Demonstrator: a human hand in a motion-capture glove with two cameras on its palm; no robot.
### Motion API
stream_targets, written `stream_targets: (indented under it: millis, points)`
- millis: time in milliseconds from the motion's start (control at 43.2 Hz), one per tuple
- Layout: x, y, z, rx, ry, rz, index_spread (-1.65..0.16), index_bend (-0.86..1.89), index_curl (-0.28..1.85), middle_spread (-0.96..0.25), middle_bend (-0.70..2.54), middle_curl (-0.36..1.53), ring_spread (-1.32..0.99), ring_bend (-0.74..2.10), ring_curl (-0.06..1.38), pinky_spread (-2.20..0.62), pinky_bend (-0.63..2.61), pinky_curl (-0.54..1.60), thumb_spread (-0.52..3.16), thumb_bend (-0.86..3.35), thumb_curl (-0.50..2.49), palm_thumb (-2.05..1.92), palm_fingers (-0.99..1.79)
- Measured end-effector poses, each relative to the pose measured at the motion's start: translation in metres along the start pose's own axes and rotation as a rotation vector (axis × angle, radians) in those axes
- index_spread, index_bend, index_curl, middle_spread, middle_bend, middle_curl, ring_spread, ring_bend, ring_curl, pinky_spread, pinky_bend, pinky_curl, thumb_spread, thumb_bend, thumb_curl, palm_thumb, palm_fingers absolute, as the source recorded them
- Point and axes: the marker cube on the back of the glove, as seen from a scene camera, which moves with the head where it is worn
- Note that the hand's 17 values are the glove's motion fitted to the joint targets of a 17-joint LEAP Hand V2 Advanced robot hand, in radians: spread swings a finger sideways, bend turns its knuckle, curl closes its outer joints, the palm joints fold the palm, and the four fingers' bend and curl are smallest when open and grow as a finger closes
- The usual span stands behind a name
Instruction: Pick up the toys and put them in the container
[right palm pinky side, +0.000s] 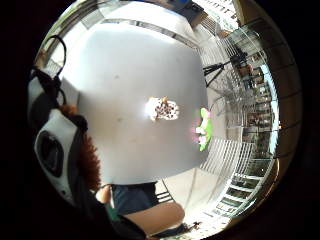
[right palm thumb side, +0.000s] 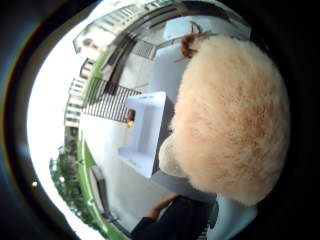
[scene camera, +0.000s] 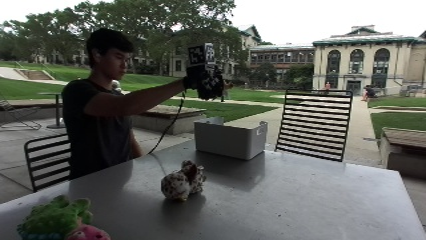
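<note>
My gloved right hand (scene camera: 208, 79) is raised high above the white container (scene camera: 229, 137), and its fingers are curled round a fluffy peach plush toy (right palm thumb side: 235, 115) with reddish-brown hair (right palm pinky side: 90, 160). The toy fills much of the thumb side palm view, with the open container (right palm thumb side: 145, 135) below it on the table. A spotted white-and-brown plush toy (scene camera: 182, 182) stands on the middle of the grey table (scene camera: 299, 200). A green plush toy with a pink part (scene camera: 56, 220) lies at the table's near corner. Both also show in the little finger side view: the spotted toy (right palm pinky side: 162, 108) and the green toy (right palm pinky side: 205, 129).
A black slatted chair (scene camera: 314, 125) stands at the table's far side beside the container. Another chair (scene camera: 43, 157) is behind the person. The container sits near the table's far edge.
</note>
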Motion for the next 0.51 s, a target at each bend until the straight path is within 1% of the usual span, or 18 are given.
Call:
stream_targets:
  millis: [208,324,417,509]
  points:
    - [-0.112,-0.009,-0.003,-0.009,-0.008,-0.100,-0.30,0.10,1.37,-0.45,0.65,0.49,-0.42,1.23,0.50,-0.47,0.98,0.41,0.69,0.17,0.85,0.72,0.95]
    - [-0.093,-0.027,0.009,-0.002,0.026,-0.170,-0.31,0.10,1.41,-0.45,0.65,0.50,-0.42,1.24,0.50,-0.47,0.99,0.41,0.67,0.16,0.88,0.72,0.95]
    - [-0.114,-0.025,0.016,-0.023,-0.009,-0.230,-0.31,0.10,1.45,-0.46,0.66,0.52,-0.41,1.25,0.50,-0.47,0.99,0.40,0.66,0.16,0.90,0.73,0.94]
    - [-0.132,-0.024,0.031,-0.031,0.020,-0.282,-0.32,0.10,1.48,-0.46,0.66,0.53,-0.41,1.25,0.50,-0.47,1.00,0.40,0.65,0.14,0.92,0.73,0.94]
